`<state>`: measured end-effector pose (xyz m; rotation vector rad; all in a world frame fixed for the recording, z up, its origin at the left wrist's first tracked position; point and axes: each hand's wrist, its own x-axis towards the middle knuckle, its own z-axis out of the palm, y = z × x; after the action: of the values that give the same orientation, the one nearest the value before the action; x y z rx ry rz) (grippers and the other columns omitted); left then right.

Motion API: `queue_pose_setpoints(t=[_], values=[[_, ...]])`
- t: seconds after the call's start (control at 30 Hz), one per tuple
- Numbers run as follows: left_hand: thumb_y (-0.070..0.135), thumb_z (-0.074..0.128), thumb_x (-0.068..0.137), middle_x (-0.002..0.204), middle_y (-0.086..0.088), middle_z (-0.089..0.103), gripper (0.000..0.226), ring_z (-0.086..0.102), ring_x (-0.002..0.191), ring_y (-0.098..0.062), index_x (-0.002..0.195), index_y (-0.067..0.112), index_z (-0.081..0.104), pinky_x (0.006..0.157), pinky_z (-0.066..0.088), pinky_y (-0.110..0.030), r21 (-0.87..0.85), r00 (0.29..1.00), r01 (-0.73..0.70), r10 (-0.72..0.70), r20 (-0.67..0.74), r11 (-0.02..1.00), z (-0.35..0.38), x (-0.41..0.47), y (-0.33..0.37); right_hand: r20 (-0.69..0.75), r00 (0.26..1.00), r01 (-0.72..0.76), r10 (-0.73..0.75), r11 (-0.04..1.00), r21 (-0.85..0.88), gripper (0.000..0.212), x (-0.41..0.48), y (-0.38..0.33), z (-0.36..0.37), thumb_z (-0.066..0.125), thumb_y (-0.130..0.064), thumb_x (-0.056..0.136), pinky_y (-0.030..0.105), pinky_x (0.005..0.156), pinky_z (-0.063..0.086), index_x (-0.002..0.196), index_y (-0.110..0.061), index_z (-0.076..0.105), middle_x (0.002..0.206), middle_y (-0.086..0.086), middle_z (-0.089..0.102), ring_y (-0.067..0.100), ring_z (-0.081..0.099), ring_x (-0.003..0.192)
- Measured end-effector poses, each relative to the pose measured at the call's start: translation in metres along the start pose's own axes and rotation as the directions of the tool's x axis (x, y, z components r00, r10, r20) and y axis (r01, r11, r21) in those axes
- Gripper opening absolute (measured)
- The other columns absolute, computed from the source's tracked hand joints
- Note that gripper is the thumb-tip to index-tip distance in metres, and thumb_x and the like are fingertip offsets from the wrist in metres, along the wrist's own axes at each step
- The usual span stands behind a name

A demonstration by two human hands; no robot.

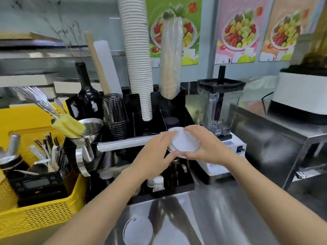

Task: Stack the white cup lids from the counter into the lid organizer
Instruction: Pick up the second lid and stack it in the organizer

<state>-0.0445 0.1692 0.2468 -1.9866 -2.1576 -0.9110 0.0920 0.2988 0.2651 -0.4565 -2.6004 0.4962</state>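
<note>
A small stack of white cup lids [183, 141] is held between both hands above the black lid organizer [174, 105]. My left hand [155, 154] grips the stack's left side with thumb and fingers. Over the stack's top and right edge curls my right hand [205, 145]. The stack is tilted, its flat face toward me. Another white lid [138, 230] lies flat on the steel counter near the bottom edge, close to my left forearm. A dark lid [171, 121] sits in the organizer slot just behind the held stack.
Tall white paper cups [139, 64] and a sleeve of clear cups [170, 59] rise from the organizer. A blender [219, 106] stands at right on its white base. A yellow basket [35, 214] with utensils fills the left. A steel funnel [90, 128] is left of centre.
</note>
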Motion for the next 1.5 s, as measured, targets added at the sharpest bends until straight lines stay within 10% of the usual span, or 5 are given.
queue_pose_setpoints(t=[0.37, 0.53, 0.83, 1.07, 1.5], values=[[0.042, 0.051, 0.089, 0.141, -0.001, 0.045, 0.058, 0.042, 0.127, -0.020, 0.140, 0.022, 0.030, 0.106, 0.033, -0.035, 0.083, 0.985, 0.165, -0.169, 0.037, 0.983, -0.018, 0.100, -0.036, 0.180, 0.983, 0.053, -0.032, 0.992, -0.112, 0.063, 0.119, 0.042, -0.029, 0.068, -0.040, 0.072, 0.024, 0.086, 0.032, 0.126, -0.015, 0.048, 0.117, -0.005, 0.045, 0.011, 0.042, 0.108], [0.044, 0.048, 0.090, 0.105, 0.004, 0.061, 0.054, 0.051, 0.104, -0.016, 0.138, 0.026, 0.034, 0.106, 0.029, -0.035, 0.208, 0.984, 0.167, -0.177, 0.027, 0.964, -0.014, 0.115, -0.055, 0.294, 0.955, 0.079, -0.033, 0.986, -0.148, 0.055, 0.143, 0.056, -0.021, 0.066, -0.038, 0.076, 0.029, 0.087, 0.041, 0.123, -0.016, 0.049, 0.113, -0.009, 0.037, 0.014, 0.044, 0.108], [0.048, 0.046, 0.088, 0.123, 0.001, 0.057, 0.046, 0.022, 0.132, -0.020, 0.126, 0.023, 0.049, 0.108, 0.006, -0.032, 0.405, 0.973, 0.124, -0.190, 0.127, 0.906, 0.001, 0.124, -0.062, 0.497, 0.866, 0.106, 0.051, 0.954, -0.282, 0.070, 0.159, 0.060, -0.014, 0.069, -0.041, 0.071, 0.043, 0.083, 0.051, 0.132, -0.024, 0.038, 0.106, 0.004, 0.058, 0.022, 0.056, 0.093], [0.033, 0.031, 0.090, 0.116, 0.010, 0.062, 0.041, 0.023, 0.132, -0.026, 0.114, 0.024, 0.062, 0.114, -0.010, -0.047, 0.610, 0.960, -0.012, -0.162, 0.228, 0.792, 0.008, 0.132, -0.063, 0.577, 0.810, 0.135, 0.105, 0.925, -0.356, 0.052, 0.161, 0.061, -0.004, 0.057, -0.044, 0.083, 0.031, 0.090, 0.026, 0.131, -0.030, 0.042, 0.076, -0.005, 0.058, 0.020, 0.040, 0.097], [0.023, 0.029, 0.090, 0.114, 0.008, 0.064, 0.040, 0.033, 0.129, -0.012, 0.106, 0.020, 0.065, 0.112, -0.015, -0.046, 0.566, 0.919, -0.055, -0.180, 0.351, 0.823, 0.013, 0.138, -0.072, 0.633, 0.735, 0.126, 0.244, 0.868, -0.480, 0.061, 0.172, 0.062, 0.003, 0.054, -0.017, 0.075, 0.044, 0.099, 0.041, 0.127, -0.039, 0.036, 0.121, 0.002, 0.056, 0.027, 0.039, 0.105]])
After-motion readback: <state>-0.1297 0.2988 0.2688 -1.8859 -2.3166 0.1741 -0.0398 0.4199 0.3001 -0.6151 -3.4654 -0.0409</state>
